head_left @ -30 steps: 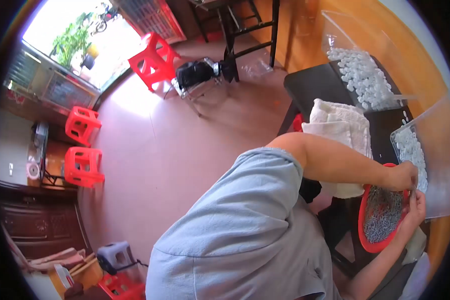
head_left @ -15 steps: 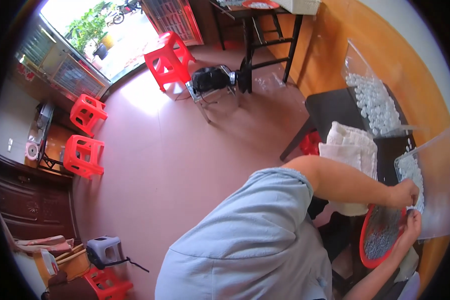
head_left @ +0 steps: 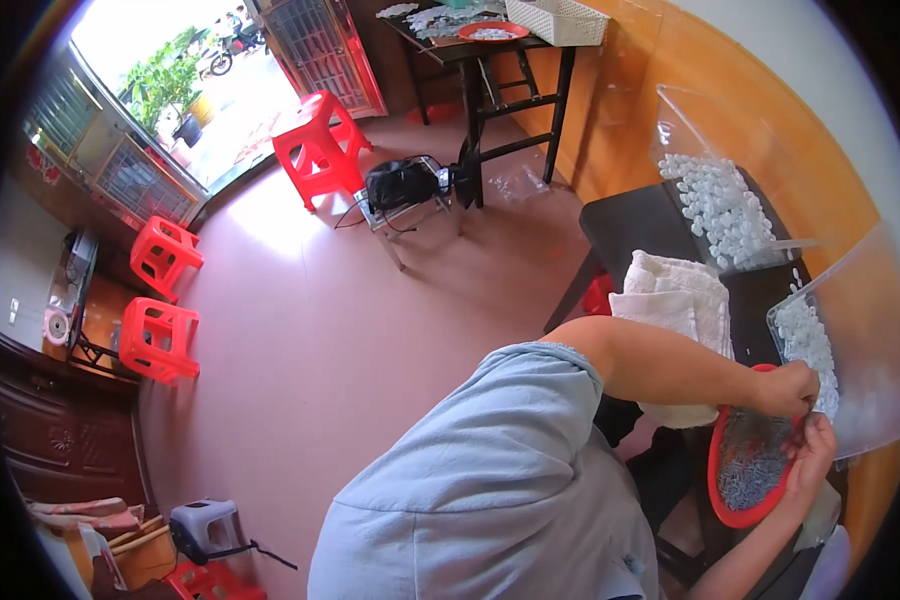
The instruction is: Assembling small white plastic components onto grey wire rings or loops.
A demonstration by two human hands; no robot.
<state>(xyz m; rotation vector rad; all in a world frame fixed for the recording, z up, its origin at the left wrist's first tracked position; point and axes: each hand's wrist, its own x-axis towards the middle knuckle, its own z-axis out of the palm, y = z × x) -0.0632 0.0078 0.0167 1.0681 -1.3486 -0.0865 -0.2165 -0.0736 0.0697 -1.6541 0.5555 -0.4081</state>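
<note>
At the right side, my left hand [head_left: 790, 388] is closed in a pinch over the far end of a red basin [head_left: 719, 490]. Small grey, thin metal-looking pieces [head_left: 750, 470] lie in the basin. My right hand [head_left: 813, 458] is raised along the basin's right rim, its fingers curled up close beside my left fingertips. Whatever sits between the fingers is too small to make out. Just beyond both hands is a pile of small white pieces [head_left: 805, 335] in a clear plastic container.
Another heap of white pieces [head_left: 715, 205] lies on a dark table [head_left: 625, 225], with a folded cream cloth [head_left: 675, 295] nearby. Red stools [head_left: 315, 145] stand toward the doorway, beside a black bag [head_left: 400, 185] on a metal-legged seat. The orange wall runs close on the right.
The whole view has shifted, so things appear lower and slightly left. My hands stay close together above the basin, my right fingers now a little more spread from the left.
</note>
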